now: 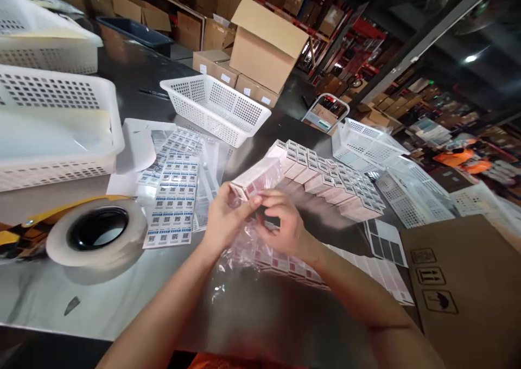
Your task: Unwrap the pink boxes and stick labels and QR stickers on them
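Note:
My left hand (226, 217) is closed around the near end of a slim white and pink carton (260, 173), its thumb lying along the edge. Clear plastic film (240, 249) wraps the carton and hangs crumpled below my hands. My right hand (285, 222) is beside the carton's near end, index finger and thumb bent inward at the film; what lies between the fingertips is partly hidden. Beneath my hands lies a row of similar cartons (293, 266). Several more stand in a block (325, 179) further right, with small printed codes on their ends.
Left are a tape dispenser with a clear roll (97, 233), sheets of code stickers (173, 195) and a white basket (61, 157). Another white basket (215, 108) stands ahead. Brown cardboard boxes (464, 287) stand at the right and beyond the table. More baskets (366, 146) stand behind the cartons.

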A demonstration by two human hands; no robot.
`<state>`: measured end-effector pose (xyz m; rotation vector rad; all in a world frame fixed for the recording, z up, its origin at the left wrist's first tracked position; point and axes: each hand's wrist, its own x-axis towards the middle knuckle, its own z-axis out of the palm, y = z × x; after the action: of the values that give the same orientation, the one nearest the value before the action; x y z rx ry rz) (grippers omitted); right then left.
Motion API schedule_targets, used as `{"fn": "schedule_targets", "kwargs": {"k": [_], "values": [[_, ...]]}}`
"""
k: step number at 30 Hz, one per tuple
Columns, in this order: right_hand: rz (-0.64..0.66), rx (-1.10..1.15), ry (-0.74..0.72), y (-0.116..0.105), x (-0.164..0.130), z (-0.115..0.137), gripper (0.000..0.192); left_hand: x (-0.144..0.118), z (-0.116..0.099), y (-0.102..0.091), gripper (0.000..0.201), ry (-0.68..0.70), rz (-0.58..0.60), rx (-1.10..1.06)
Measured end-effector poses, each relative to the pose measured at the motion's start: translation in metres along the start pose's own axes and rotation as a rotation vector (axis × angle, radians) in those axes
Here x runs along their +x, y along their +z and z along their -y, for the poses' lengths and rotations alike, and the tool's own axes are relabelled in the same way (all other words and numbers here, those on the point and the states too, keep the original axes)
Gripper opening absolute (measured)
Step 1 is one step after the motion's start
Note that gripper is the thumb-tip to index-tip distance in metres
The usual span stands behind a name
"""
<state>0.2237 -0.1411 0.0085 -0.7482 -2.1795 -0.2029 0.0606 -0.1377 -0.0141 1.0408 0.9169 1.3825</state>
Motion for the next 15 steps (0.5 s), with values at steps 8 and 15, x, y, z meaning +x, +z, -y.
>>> {"fn": "schedule_targets", "kwargs": {"k": [8, 15], "values": [[0.164, -0.061, 0.3, -0.082, -0.007, 0.003, 0.034, -0.005, -0.012, -0.011, 0.023, 0.264, 0.326, 0.327], [-0.255, 0.13, 0.438, -0.077, -0.044, 0.02, 0.014, -0.012, 0.01, -0.001, 0.052, 0.382, 0.438, 0.293]]}}
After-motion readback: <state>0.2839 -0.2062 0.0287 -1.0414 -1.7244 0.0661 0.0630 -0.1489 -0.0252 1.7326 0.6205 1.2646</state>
